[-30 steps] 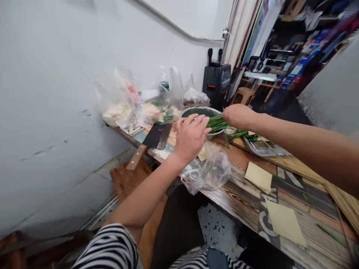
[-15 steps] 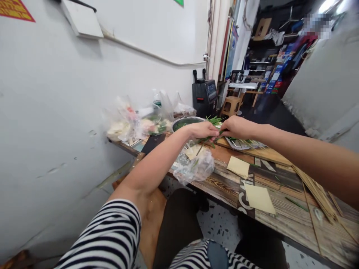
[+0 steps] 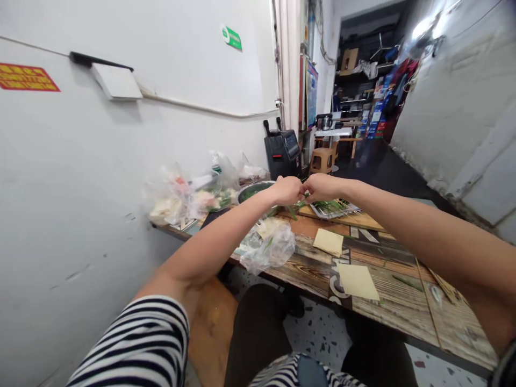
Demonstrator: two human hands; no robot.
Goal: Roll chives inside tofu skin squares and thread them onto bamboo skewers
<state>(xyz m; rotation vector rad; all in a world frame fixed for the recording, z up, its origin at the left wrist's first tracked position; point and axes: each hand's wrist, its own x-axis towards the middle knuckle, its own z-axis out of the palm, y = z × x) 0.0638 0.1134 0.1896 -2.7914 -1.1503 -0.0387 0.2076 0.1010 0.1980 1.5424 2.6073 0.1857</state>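
My left hand (image 3: 288, 191) and my right hand (image 3: 321, 187) meet above the far side of the wooden table (image 3: 310, 264), fingers closed on a bunch of green leafy stalks (image 3: 296, 208) that hangs below them. A metal bowl (image 3: 244, 192) of greens lies beyond my left wrist. Under my right forearm, a metal tray (image 3: 336, 212) holds greens and thin sticks on a wooden board. A clear plastic bag (image 3: 274, 250) with pale sheets is nearer me. Two pale yellow square pieces, one stack (image 3: 328, 241) and one nearer (image 3: 358, 281), lie on the table.
Bags of food (image 3: 173, 201) stand at the table's left end by the wall. A black speaker (image 3: 283, 152) is behind the bowl. Thin sticks (image 3: 428, 301) and a green leaf (image 3: 407, 282) lie at the right. A brown stool (image 3: 321, 160) stands farther back.
The view has tilted up and turned slightly right. Both hands stay together on the greens; my hands are held a little higher over the table, hiding the upper part of the bunch.
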